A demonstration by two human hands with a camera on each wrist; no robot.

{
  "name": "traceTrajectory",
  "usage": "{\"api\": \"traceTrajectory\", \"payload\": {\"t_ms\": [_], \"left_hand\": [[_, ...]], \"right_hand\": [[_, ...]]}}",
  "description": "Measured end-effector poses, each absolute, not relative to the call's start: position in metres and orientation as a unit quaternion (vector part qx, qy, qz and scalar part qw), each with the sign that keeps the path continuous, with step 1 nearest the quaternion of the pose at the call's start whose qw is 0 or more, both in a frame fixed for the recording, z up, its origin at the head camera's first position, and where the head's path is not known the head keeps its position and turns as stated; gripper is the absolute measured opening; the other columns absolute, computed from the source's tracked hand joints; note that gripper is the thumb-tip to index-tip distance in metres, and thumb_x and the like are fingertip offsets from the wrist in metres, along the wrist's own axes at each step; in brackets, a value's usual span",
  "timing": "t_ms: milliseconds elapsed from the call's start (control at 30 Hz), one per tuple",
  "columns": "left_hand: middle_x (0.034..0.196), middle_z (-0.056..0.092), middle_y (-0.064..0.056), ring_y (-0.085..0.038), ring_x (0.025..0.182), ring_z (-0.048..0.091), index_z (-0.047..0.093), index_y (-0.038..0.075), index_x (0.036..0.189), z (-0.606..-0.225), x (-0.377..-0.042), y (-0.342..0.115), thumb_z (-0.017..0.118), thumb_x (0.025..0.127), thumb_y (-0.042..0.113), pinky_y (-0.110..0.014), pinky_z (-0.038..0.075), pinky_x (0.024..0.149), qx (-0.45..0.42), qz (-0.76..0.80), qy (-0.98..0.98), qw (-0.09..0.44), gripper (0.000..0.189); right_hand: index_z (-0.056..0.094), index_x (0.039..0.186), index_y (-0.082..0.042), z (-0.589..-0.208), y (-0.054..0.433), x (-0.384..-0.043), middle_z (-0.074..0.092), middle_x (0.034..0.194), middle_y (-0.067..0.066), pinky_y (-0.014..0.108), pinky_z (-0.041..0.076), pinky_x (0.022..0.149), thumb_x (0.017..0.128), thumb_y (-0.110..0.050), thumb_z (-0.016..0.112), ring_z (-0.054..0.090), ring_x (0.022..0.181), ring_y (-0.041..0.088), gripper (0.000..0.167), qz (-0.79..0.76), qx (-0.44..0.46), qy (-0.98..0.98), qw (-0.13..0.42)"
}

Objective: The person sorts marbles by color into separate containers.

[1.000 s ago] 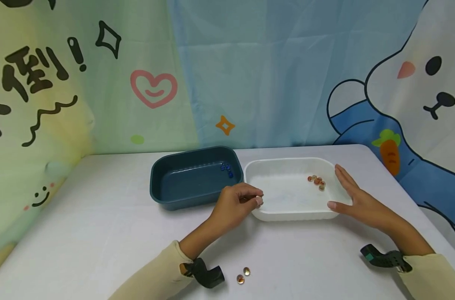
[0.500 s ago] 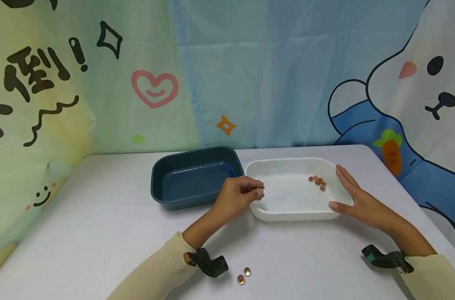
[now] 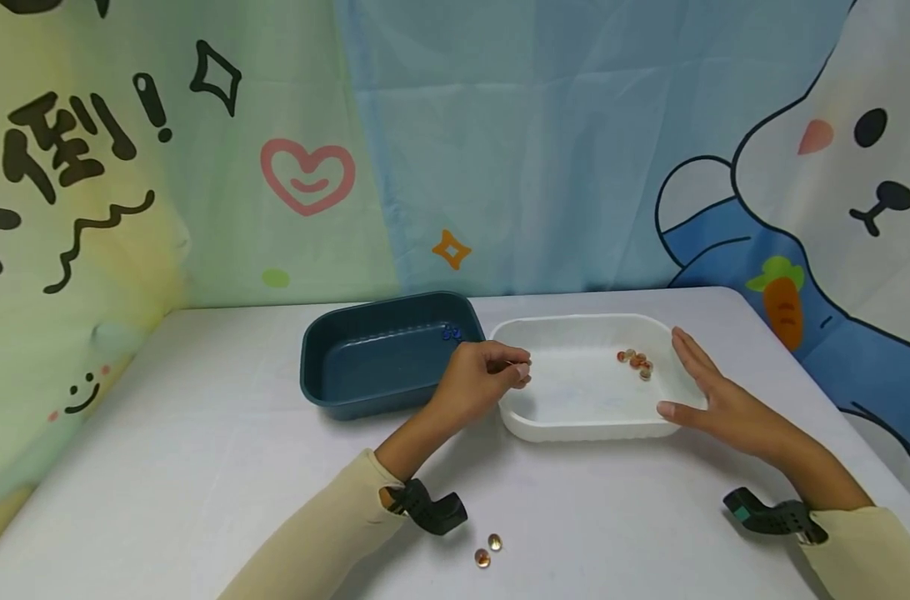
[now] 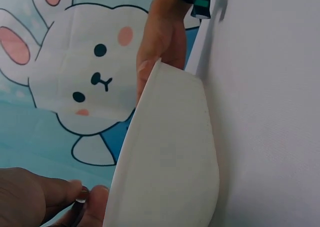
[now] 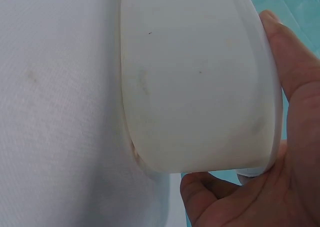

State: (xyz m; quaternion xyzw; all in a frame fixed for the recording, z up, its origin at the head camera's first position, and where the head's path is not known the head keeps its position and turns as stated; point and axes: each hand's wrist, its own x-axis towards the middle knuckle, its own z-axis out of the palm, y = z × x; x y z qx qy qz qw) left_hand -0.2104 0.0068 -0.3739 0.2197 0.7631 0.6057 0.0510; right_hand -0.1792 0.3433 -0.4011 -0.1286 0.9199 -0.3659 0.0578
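Note:
My left hand [image 3: 479, 379] pinches a small, shiny amber-brown glass bead [image 4: 81, 195] between thumb and fingertips, over the left rim of the white tray [image 3: 575, 432]. Several amber glass beads [image 3: 638, 361] lie inside that tray, toward its right side. At the tray's right end, my right hand [image 3: 717, 404] rests along the rim, its fingers fairly straight and the thumb apart on the near corner. The right wrist view shows this hand [image 5: 295, 117] against the tray's outer wall [image 5: 200, 97]. Two more amber beads [image 3: 488, 550] sit on the tabletop near the left wrist.
A dark blue-green tray [image 3: 372, 404] stands just left of the white one, with blue beads [image 3: 452, 333] in its right part, partly hidden by my left hand. A white cloth [image 3: 200, 433] covers the table, and a printed curtain [image 3: 575, 167] hangs behind it.
My left hand has moved slightly up and away along the white tray's left rim, still pinching the bead. The right hand stays in place.

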Motion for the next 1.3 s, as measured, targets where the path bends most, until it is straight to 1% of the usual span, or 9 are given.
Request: {"api": "traceTrajectory", "payload": {"t_ms": [133,300,433,533,600,800,1033,1200,1300], "left_hand": [[0.091,0.072,-0.013,-0.015,0.079,0.07,0.071,-0.006,0.106,-0.372,-0.213,0.009,0.064,0.091,-0.002,-0.025,0.055,0.073,0.22,0.596,0.77,0.058,0.017],[0.091,0.072,-0.014,-0.018,0.081,0.07,0.07,-0.008,0.106,-0.37,-0.223,0.012,0.064,0.091,-0.003,-0.026,0.055,0.075,0.206,0.609,0.76,0.094,0.017],[0.091,0.072,-0.013,-0.02,0.082,0.071,0.07,-0.007,0.107,-0.37,-0.232,0.014,0.065,0.092,-0.001,-0.031,0.055,0.079,0.181,0.618,0.756,0.114,0.017],[0.091,0.071,-0.014,-0.021,0.083,0.07,0.069,-0.008,0.107,-0.369,-0.235,0.015,0.065,0.091,-0.001,-0.036,0.055,0.081,0.163,0.621,0.758,0.114,0.018],[0.093,0.071,-0.014,-0.022,0.084,0.07,0.068,-0.009,0.11,-0.369,-0.236,0.015,0.066,0.091,-0.001,-0.035,0.055,0.081,0.157,0.62,0.761,0.11,0.021],[0.096,0.071,-0.011,-0.018,0.084,0.069,0.066,-0.006,0.119,-0.373,-0.237,0.016,0.071,0.088,0.002,-0.027,0.055,0.075,0.159,0.605,0.775,0.09,0.032],[0.094,0.07,-0.011,-0.018,0.083,0.068,0.068,-0.007,0.114,-0.374,-0.236,0.017,0.067,0.088,-0.005,-0.026,0.055,0.073,0.17,0.596,0.78,0.083,0.025],[0.091,0.071,-0.009,-0.015,0.082,0.069,0.071,-0.004,0.108,-0.374,-0.235,0.016,0.068,0.09,0.0,-0.025,0.054,0.073,0.17,0.586,0.788,0.082,0.019],[0.09,0.072,-0.009,-0.016,0.082,0.069,0.071,-0.005,0.107,-0.374,-0.234,0.016,0.068,0.09,0.002,-0.025,0.054,0.074,0.162,0.589,0.787,0.087,0.018]], "right_hand": [[-0.01,0.155,-0.021,-0.401,0.343,-0.18,-0.02,0.16,0.005,0.078,0.027,0.084,0.09,-0.033,0.068,-0.008,0.142,0.049,0.103,-0.363,-0.133,0.92,0.055],[-0.01,0.155,-0.021,-0.401,0.344,-0.181,-0.019,0.16,0.004,0.078,0.024,0.086,0.09,-0.032,0.069,-0.009,0.142,0.047,0.103,-0.361,-0.135,0.921,0.054],[-0.01,0.155,-0.018,-0.401,0.345,-0.181,-0.02,0.16,0.005,0.079,0.024,0.086,0.089,-0.031,0.07,-0.01,0.142,0.047,0.104,-0.362,-0.136,0.921,0.054],[-0.01,0.155,-0.019,-0.401,0.344,-0.181,-0.02,0.16,0.005,0.079,0.024,0.085,0.089,-0.032,0.07,-0.009,0.142,0.048,0.104,-0.362,-0.135,0.921,0.054],[-0.01,0.155,-0.02,-0.402,0.344,-0.181,-0.019,0.16,0.004,0.079,0.024,0.085,0.089,-0.032,0.07,-0.009,0.142,0.047,0.104,-0.363,-0.134,0.921,0.054],[-0.008,0.156,-0.02,-0.401,0.343,-0.18,-0.019,0.16,0.003,0.079,0.024,0.085,0.089,-0.032,0.071,-0.009,0.142,0.047,0.104,-0.366,-0.134,0.92,0.051],[-0.009,0.156,-0.02,-0.402,0.344,-0.179,-0.019,0.16,0.003,0.079,0.024,0.085,0.089,-0.032,0.071,-0.008,0.142,0.048,0.104,-0.367,-0.132,0.919,0.053],[-0.008,0.156,-0.02,-0.403,0.344,-0.18,-0.019,0.16,0.004,0.079,0.024,0.084,0.089,-0.033,0.07,-0.008,0.142,0.048,0.104,-0.366,-0.132,0.92,0.052],[-0.009,0.156,-0.02,-0.403,0.344,-0.18,-0.019,0.16,0.004,0.079,0.024,0.084,0.089,-0.033,0.07,-0.008,0.142,0.048,0.104,-0.367,-0.134,0.919,0.05]]}}
